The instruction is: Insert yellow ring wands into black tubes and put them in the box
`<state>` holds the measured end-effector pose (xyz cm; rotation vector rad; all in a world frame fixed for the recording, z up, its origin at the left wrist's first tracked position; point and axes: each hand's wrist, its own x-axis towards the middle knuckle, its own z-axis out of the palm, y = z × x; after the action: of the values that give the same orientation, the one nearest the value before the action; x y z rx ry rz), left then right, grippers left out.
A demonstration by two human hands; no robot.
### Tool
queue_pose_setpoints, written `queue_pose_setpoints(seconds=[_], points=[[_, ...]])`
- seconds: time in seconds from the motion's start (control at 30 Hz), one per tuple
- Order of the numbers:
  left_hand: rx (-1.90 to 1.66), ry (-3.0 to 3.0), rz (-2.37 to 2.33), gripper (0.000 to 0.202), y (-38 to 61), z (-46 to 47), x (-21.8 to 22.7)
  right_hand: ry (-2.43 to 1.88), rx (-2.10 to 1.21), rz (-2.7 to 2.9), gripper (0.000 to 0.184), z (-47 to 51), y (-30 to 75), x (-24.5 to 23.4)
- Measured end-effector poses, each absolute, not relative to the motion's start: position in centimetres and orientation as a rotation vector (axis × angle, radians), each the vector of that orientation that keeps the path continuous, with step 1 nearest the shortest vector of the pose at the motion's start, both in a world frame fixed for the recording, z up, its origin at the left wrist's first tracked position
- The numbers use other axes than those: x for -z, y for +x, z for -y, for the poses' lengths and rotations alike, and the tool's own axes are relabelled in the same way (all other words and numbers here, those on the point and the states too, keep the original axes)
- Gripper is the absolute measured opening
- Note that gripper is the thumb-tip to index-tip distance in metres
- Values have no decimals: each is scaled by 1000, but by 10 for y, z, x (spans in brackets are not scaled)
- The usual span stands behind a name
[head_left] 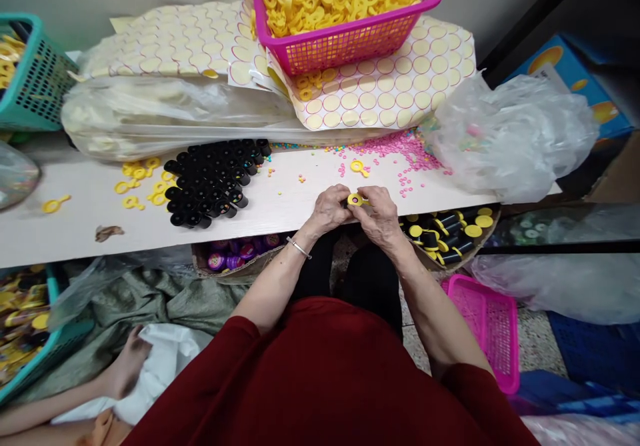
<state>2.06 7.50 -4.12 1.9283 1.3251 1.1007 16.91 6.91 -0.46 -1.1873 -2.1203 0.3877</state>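
Both hands meet at the front edge of the white table. Between them is a small yellow ring piece (pixel 355 199) with a dark pink centre. My left hand (pixel 331 207), a bracelet at its wrist, closes on the piece from the left. From the right, the fingers of my right hand (pixel 379 214) pinch the same piece. Whatever lies beneath it is hidden by the fingers. Just beyond the hands lies a loose yellow ring with a handle (pixel 357 167). Pink beads (pixel 400 149) are scattered behind it. To the left stand several black cylinders (pixel 207 183) in a close cluster.
A pink basket (pixel 350 49) of yellow rings stands at the back on sticker sheets (pixel 380 103). Plastic bags (pixel 515 133) bulge at the right. Below the table edge are a box of black-and-yellow pieces (pixel 450 233) and purple items (pixel 243 253). Another person's leg (pixel 115 379) shows lower left.
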Motion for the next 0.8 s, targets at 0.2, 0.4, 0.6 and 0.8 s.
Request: queue_pose_setpoints(seconds=[0.2, 0.4, 0.6, 0.8], points=[[-1145, 1796, -1255, 13, 18, -73, 33, -1217, -441, 2066, 27, -66, 167, 6], [-1277, 1437, -1114, 17, 13, -71, 25, -1217, -492, 1943, 27, -65, 163, 10], [-1196, 1548, -1150, 23, 15, -70, 21, -1264, -554, 1670, 36, -58, 163, 11], [-1205, 1503, -1192, 36, 20, -72, 22, -1439, -961, 1169, 44, -55, 158, 9]])
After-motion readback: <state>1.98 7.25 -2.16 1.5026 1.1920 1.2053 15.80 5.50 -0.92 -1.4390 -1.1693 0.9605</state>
